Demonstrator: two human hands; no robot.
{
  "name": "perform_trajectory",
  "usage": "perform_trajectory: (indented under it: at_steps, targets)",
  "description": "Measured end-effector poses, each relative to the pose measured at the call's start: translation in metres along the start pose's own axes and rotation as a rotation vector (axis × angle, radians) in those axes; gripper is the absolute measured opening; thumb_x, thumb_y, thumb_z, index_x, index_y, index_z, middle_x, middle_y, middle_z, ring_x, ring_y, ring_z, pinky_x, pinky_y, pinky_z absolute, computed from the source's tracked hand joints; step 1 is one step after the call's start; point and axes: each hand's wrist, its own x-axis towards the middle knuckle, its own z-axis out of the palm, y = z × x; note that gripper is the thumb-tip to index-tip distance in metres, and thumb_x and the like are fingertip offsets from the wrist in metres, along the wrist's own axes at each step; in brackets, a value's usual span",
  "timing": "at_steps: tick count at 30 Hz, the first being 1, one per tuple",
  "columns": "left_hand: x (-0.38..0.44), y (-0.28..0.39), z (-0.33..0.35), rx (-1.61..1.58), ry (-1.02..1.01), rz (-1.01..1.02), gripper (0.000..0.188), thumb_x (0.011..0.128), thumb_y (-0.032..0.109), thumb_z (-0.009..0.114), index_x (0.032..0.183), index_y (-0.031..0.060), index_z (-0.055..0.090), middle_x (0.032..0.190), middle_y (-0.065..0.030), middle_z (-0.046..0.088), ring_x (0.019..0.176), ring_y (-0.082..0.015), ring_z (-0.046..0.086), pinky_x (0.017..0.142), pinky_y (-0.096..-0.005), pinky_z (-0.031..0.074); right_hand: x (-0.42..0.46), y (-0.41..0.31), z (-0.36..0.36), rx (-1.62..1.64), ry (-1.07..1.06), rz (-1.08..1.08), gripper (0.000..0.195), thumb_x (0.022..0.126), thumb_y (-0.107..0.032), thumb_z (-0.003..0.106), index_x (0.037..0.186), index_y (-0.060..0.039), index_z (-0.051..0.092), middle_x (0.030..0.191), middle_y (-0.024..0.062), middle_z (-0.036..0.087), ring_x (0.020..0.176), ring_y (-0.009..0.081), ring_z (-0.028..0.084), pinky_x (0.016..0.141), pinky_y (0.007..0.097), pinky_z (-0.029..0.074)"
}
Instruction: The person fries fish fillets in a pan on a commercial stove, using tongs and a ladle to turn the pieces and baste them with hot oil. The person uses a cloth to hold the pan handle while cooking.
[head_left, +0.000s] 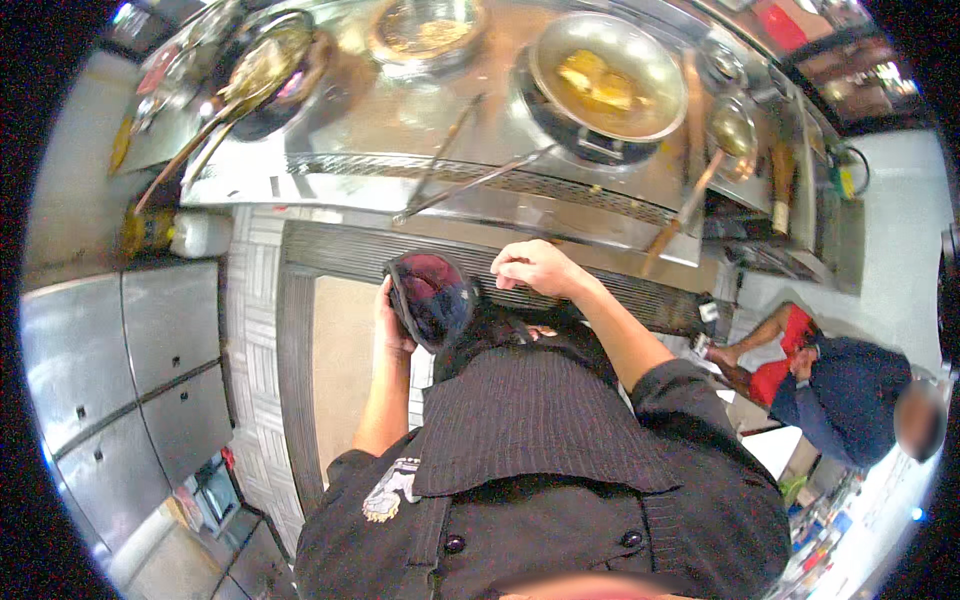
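My left hand (391, 319) grips a dark fabric item (435, 296) with a stiff rim and a dark red and blue inside, possibly a cap or a mitt; the picture does not settle which. Beside it, in front of my striped apron (547, 420), my right hand (536, 270) hangs with its fingers curled in, and nothing shows in them. Beyond both hands, long metal tongs (472, 184) lie spread on the front of the steel cooking range (420, 135). Behind the tongs, a wok (652, 67) holds golden pieces of food (596, 79) in oil.
Long handles (180, 161) jut over the range's left edge from a pan (274, 64). A round burner (427, 34) sits at the back. On the right, a ladle (731, 131) points its handle outward. A person (847, 397) is at the right. Steel cabinets (127, 367) stand left.
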Motion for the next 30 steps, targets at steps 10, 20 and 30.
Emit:
perform_trajectory:
  at_steps: [10,20,30]
  targets:
    - [0.117,0.07,-0.049,0.009,0.03,0.061,0.035,0.087,0.036,0.056,0.101,0.0063,0.067,0.094,-0.0083,0.071,0.082,-0.0269,0.068,0.081,-0.0411,0.054,0.134,0.028,0.061,0.713,0.084,0.485,0.089,0.084,-0.071,0.056,0.132,0.0032,0.047,0.113,0.019,0.065,0.101,0.0304,0.065,0.084,0.0451,0.051]
    - [0.018,0.06,-0.117,-0.069,-0.081,-0.102,0.037,0.084,0.033,0.058,0.102,0.0035,0.07,0.099,-0.0098,0.073,0.086,-0.0245,0.069,0.081,-0.0379,0.056,0.132,0.035,0.055,1.301,0.215,0.049,0.032,0.097,-0.021,0.05,0.118,0.0015,0.058,0.102,0.0122,0.064,0.088,0.0243,0.064,0.087,0.0407,0.054]
    - [0.014,0.058,-0.151,-0.22,-0.13,-0.032,0.043,0.086,0.039,0.054,0.11,0.0052,0.068,0.112,-0.0114,0.069,0.104,-0.0301,0.063,0.094,-0.044,0.049,0.004,-0.015,0.073,0.981,0.04,-0.038,0.08,0.095,-0.067,0.038,0.147,-0.007,0.034,0.085,0.0013,0.047,0.06,0.0093,0.044,0.048,0.0241,0.04]
